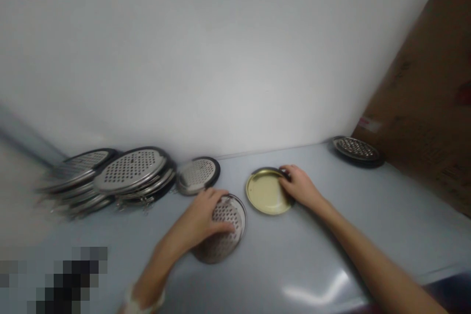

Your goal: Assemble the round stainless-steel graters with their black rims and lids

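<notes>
My left hand [206, 216] is closed on a round metal grater plate [224, 240], thumb across its perforated face and fingers at the far edge. The plate is tilted, low over the grey table or touching it; I cannot tell which. To its right, my right hand [300, 186] grips the right rim of a shallow round gold-coloured dish [267, 191] with a dark outer edge. A single round grater [196, 175] with a dark rim lies just beyond my left hand.
Two stacks of round graters, a nearer stack [130, 169] and a blurred outer stack [79, 169], stand at the left. Another round grater [356, 149] lies at the far right, by a brown cardboard surface [423, 122]. A white wall [235, 59] rises behind the grey table [294, 245].
</notes>
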`<state>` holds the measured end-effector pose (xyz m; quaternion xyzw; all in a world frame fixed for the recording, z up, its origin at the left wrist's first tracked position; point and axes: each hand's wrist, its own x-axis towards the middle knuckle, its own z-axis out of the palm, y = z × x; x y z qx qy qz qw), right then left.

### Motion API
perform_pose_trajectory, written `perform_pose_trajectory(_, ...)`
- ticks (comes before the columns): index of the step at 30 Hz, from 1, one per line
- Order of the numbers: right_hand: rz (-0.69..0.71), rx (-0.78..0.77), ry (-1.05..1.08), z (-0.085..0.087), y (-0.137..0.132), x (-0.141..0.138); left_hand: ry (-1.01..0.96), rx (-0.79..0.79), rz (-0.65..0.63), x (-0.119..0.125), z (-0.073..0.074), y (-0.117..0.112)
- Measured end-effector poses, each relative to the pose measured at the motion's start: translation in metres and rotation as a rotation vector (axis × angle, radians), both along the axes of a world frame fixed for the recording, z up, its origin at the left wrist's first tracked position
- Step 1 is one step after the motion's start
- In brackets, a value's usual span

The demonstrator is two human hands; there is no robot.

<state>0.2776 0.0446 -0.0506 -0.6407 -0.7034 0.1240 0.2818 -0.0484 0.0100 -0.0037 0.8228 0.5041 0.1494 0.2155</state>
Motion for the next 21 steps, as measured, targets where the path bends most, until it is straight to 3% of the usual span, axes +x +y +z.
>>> perform_pose_trajectory(5, 0.045, 0.019, 0.019, 0.003, -0.003, -0.005, -0.018, 0.075, -0.046, 0.018, 0.002, -0.007)
perform_pose_trajectory(11, 0.078, 0.042, 0.058, 0.006, -0.005, -0.012, -0.02, 0.131, -0.269, 0.048, -0.004, -0.019)
perform_pose_trajectory(16, -0.081, 0.051, 0.051, 0.001, 0.008, 0.015, -0.127, 0.065, -0.293, 0.05, -0.006, -0.026)
perform_pose_trajectory(21, -0.248, 0.126, 0.001, 0.004, 0.013, 0.039, -0.207, -0.016, -0.311, 0.051, 0.001, -0.028)
